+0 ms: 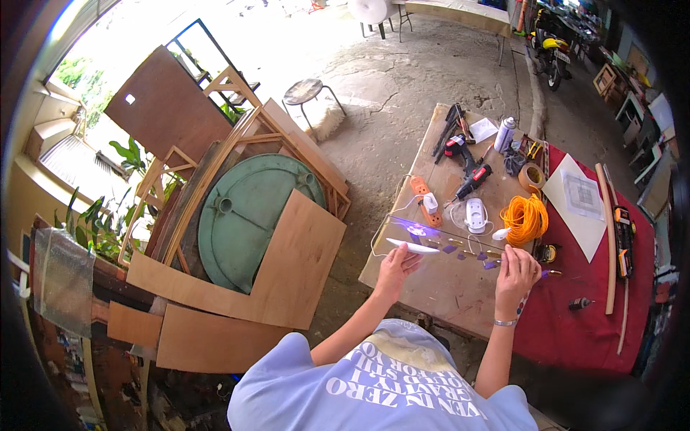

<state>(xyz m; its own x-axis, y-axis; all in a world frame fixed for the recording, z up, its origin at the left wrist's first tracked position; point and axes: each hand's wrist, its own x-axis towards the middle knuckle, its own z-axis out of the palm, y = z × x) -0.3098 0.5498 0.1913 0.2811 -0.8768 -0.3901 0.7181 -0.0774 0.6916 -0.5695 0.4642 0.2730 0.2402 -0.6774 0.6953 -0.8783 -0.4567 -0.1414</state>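
Observation:
My left hand [397, 276] grips a slim white oval piece [412, 246], its thumb and fingers around the near edge. Just beyond that piece a bluish-purple glow [420, 230] shines over the table. My right hand [517, 273] is closed in a pinch above the table; what its fingertips hold is too small to make out. Between the hands runs a row of small purple and gold pieces [491, 264]. Past the right hand lie a coil of orange cord [524, 220], a white socket block [475, 215] and an orange power strip [425, 200] with a white plug in it.
On the wooden table [402, 286] are a cordless drill [474, 179], a spray can [505, 134], a tape roll [532, 177] and a tape measure [548, 253]. Red cloth [575, 327] covers the right side. Plywood sheets [237, 287] and a green round panel [241, 208] lean at left.

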